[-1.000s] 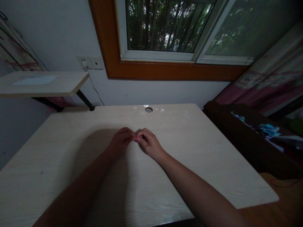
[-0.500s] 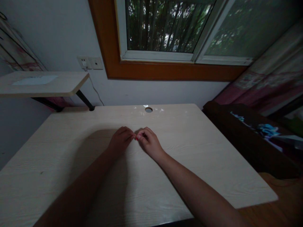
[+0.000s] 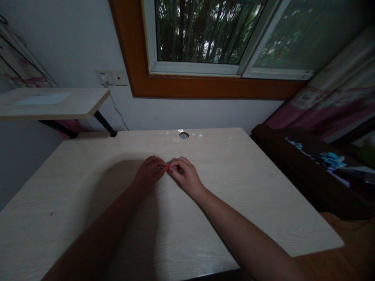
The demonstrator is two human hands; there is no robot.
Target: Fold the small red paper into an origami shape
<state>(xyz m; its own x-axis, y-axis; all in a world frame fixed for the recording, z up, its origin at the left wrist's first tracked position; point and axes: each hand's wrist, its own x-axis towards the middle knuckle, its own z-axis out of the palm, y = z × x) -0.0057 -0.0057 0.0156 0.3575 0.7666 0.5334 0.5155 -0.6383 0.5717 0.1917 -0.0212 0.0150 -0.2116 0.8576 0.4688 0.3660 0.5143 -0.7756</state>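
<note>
A small red thing (image 3: pixel 168 168), too tiny to name, sits between the fingertips of both hands above the middle of the desk. My left hand (image 3: pixel 150 170) pinches it from the left, thumb and fingers closed. From the right, my right hand (image 3: pixel 186 173) pinches it too, its index finger curled into a loop with the thumb. The fingertips of the two hands meet or nearly meet. Most of the red thing is hidden by the fingers. Both hands are over the pale wood-grain desk (image 3: pixel 228 168).
A raised shelf (image 3: pixel 99 103) with a paper sheet (image 3: pixel 43 98) stands at the back left. A round cable hole (image 3: pixel 184 135) opens near the desk's back edge. Wall sockets (image 3: pixel 111 77) with a cord are behind. Dark furniture (image 3: pixel 293 171) borders the right side.
The hands have barely moved. Slightly more red shows between the fingertips now, as the fingers have shifted a little.
</note>
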